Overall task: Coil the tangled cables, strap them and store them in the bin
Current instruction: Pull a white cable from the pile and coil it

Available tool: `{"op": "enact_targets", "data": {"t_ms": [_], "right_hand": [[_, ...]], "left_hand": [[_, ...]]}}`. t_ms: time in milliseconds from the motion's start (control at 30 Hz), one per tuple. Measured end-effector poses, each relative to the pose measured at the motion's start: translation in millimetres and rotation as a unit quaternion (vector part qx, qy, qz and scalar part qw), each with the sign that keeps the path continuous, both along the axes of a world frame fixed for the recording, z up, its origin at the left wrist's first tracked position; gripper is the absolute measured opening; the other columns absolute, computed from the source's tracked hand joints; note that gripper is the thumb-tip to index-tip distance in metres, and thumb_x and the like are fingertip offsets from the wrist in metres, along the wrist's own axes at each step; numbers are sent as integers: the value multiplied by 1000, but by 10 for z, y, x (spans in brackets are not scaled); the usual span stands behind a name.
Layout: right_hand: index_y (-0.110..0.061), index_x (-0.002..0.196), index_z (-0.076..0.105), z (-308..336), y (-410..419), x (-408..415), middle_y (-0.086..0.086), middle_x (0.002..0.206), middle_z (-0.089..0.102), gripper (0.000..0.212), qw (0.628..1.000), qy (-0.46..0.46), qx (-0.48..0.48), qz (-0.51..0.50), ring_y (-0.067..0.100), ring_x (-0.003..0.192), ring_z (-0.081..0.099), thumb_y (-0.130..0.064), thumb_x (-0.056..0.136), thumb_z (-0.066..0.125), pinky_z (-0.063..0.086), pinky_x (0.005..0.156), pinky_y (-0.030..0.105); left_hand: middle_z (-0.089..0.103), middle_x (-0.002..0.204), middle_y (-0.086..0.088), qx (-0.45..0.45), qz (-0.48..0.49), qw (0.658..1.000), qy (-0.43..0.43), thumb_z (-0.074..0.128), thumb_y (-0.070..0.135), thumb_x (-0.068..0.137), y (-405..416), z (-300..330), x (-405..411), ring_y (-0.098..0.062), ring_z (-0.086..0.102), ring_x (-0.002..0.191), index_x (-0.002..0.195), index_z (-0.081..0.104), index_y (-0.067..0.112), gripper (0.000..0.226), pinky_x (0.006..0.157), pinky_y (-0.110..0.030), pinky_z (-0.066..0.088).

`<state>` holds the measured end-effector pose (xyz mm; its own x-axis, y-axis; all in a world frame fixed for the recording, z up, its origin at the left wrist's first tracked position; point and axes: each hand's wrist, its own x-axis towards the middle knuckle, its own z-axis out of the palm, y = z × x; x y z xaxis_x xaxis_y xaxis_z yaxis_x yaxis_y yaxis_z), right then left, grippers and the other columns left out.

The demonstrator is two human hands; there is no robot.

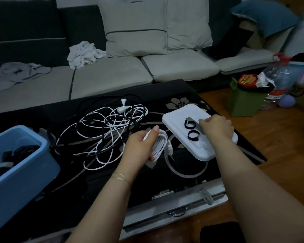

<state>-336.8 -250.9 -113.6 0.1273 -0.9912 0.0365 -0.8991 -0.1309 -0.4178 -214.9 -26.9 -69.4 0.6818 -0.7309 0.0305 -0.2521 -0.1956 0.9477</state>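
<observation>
Dim living-room bench (pixel 182 174): left hand (pixel 140 146) grips a coiled white cable (pixel 159 146) while right hand (pixel 216 127) pinches a strap (pixel 197 124) on the white tray (pixel 174 116), so wrapping likely comes next.

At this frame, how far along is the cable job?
Done: dark items, possibly cables, already lie in the blue plastic bin. In hand: left hand grips a coiled white cable; right hand picks at the black straps. Left: the tangled black and white cables.

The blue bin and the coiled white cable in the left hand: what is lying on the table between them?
In the head view, the tangled pile of white and black cables lies between the blue bin and the coiled white cable gripped by the left hand.
</observation>
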Motion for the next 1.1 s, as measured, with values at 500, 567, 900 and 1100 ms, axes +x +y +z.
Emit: {"op": "enact_targets", "data": {"t_ms": [500,567,900,1100], "right_hand": [[-13,108,48,854,876,288,-2,76,55,10,875,-451,74,158,10,61,49,-16,101,41,46,52,23],[-13,103,51,1011,1140,339,-1,69,49,8,811,-525,189,176,8,47,37,-13,100,43,41,47,22],[-13,94,57,801,1899,276,-2,52,43,7,792,-450,339,236,4,32,39,-16,98,52,36,40,20],[-15,97,58,770,1945,205,-3,51,44,4,802,-416,321,284,5,35,37,-17,96,55,36,41,20]], "left_hand": [[48,48,-4,8,27,1000,-5,50,53,91,114,-59,66,-11,51,36,70,46,8,50,51,-27,43],[46,42,1,1,23,1000,0,51,51,91,117,-83,65,-10,49,34,64,43,10,49,50,-26,42],[48,42,-3,-34,-34,993,112,27,52,98,323,99,-140,-7,48,33,61,55,11,62,34,-13,34],[49,35,3,-13,-14,987,160,22,42,104,425,176,-171,-7,45,31,70,64,12,62,35,-12,35]]}}
